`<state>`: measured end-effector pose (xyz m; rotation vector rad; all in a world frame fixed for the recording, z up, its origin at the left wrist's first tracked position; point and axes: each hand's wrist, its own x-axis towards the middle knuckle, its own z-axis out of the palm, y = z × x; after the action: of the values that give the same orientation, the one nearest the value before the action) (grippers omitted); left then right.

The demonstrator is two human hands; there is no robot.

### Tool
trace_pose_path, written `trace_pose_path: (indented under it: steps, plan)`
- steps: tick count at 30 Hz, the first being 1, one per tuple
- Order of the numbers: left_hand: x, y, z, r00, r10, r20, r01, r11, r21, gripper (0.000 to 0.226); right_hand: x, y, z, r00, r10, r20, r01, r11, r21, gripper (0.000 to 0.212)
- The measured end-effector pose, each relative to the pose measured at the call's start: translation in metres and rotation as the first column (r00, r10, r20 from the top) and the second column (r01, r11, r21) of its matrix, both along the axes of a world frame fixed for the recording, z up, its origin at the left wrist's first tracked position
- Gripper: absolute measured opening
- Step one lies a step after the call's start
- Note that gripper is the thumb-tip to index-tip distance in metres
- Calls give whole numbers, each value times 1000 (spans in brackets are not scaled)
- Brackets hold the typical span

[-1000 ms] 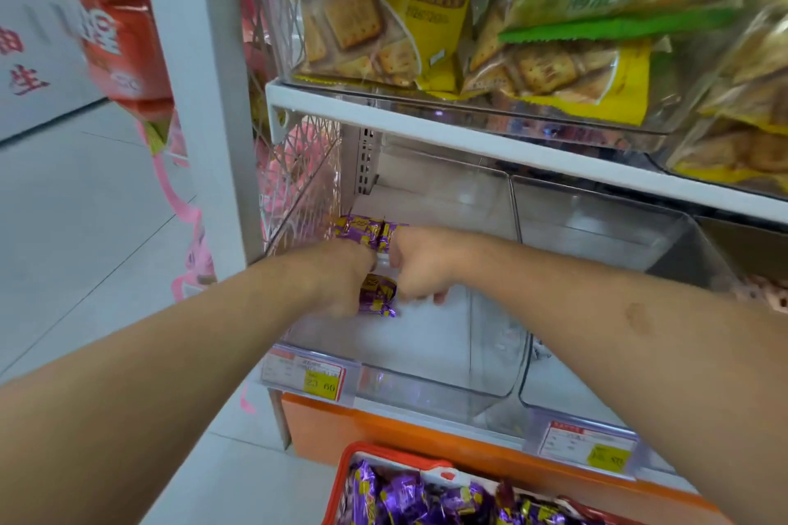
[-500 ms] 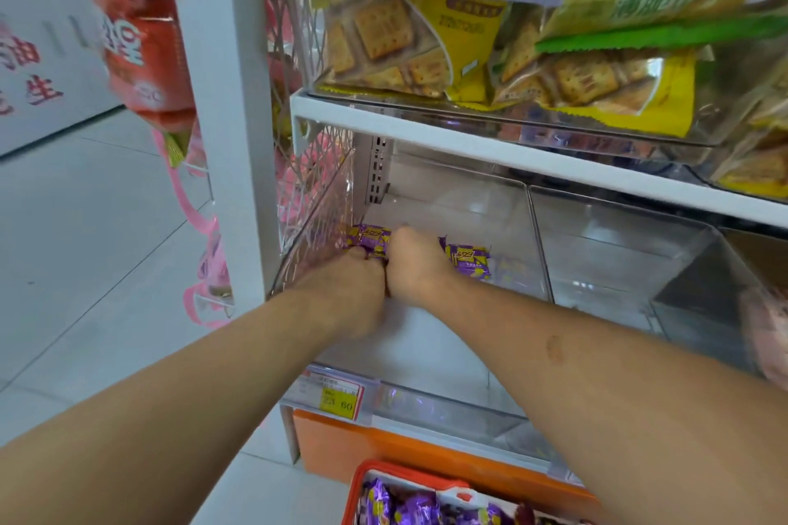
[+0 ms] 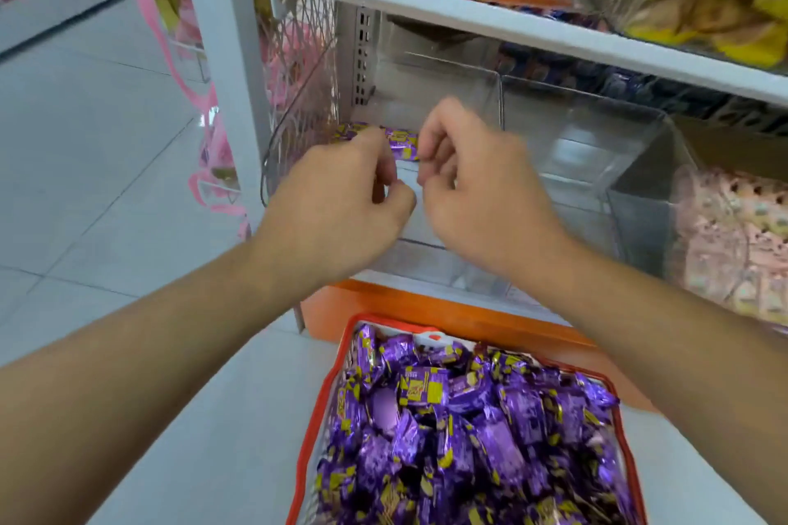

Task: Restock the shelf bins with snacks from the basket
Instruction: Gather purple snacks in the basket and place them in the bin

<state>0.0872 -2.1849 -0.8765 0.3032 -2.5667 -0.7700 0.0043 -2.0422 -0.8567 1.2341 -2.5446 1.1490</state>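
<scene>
Both hands hover over the clear shelf bin [image 3: 447, 98], left hand [image 3: 341, 200] and right hand [image 3: 473, 192] side by side, fingers loosely curled and holding nothing. Purple-wrapped snacks [image 3: 401, 143] lie at the bin's back left. Below, the red-rimmed basket [image 3: 313, 418] is heaped with more.
</scene>
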Motion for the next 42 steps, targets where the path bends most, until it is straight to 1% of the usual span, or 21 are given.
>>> trace_pose_path:
  steps: [1,2,3,5,6,7,9,10,12,15,16,18,20,23,29,32,35,37,39,40,42]
  plan:
    - [19,15,-4,999,-36,19,35,999,23,11,18,26,-4,1000,20,6,-20,1000,13,23]
    - [35,28,-17,990,-95,100,91,995,44,13,33,49,-12,998,27,57,-31,997,69,23]
    - [46,40,-32,960,-165,229,155,986,59,15,44,69,-27,992,18,128,-41,983,176,22]
    - [59,57,-71,814,-269,515,290,956,42,16,56,101,-64,971,-38,234,-75,887,456,22]
    - [62,64,-92,736,-300,607,356,934,31,19,58,116,-85,965,-68,254,-96,808,582,28]
    - [65,71,-108,672,-323,666,415,910,22,29,58,129,-102,960,-92,266,-121,721,682,42]
    - [63,82,-137,599,-325,732,458,889,19,72,57,152,-131,950,-129,284,-170,549,819,88]
    - [60,87,-147,594,-315,740,446,895,22,92,56,160,-140,943,-135,303,-205,481,852,111]
    - [54,101,-159,592,-319,740,451,892,24,113,56,168,-149,934,-113,338,-274,381,883,141]
    - [49,122,-179,526,-384,759,461,878,124,119,61,164,-160,936,-103,336,-297,275,914,155]
    - [48,127,-186,523,-379,764,457,881,124,120,64,162,-164,948,-94,303,-273,246,930,157]
    - [46,135,-196,541,-321,777,448,892,57,116,70,159,-174,977,-52,205,-190,212,959,154]
    - [46,140,-197,560,-286,778,436,900,16,105,78,160,-181,991,-1,131,-128,218,968,138]
    - [46,141,-188,577,-305,758,406,912,59,89,82,164,-182,994,35,105,-110,259,960,115]
    - [48,139,-149,611,-407,679,273,914,301,55,76,173,-160,986,-34,161,-124,493,861,83]
    - [48,134,-127,652,-389,651,167,911,376,54,72,180,-146,973,-92,213,-116,599,792,75]
    - [51,124,-108,677,-364,640,88,903,421,57,69,186,-130,932,-152,329,-133,702,700,73]
    - [56,118,-99,641,-390,661,60,884,463,62,71,190,-118,901,-175,397,-153,728,668,73]
    - [64,115,-92,584,-447,678,58,855,515,74,78,194,-108,884,-180,432,-167,741,650,72]
    - [69,115,-88,556,-467,688,62,848,526,74,83,197,-105,877,-178,447,-174,749,639,71]
    - [83,122,-83,526,-467,711,82,860,503,65,95,200,-102,857,-178,483,-191,761,620,70]
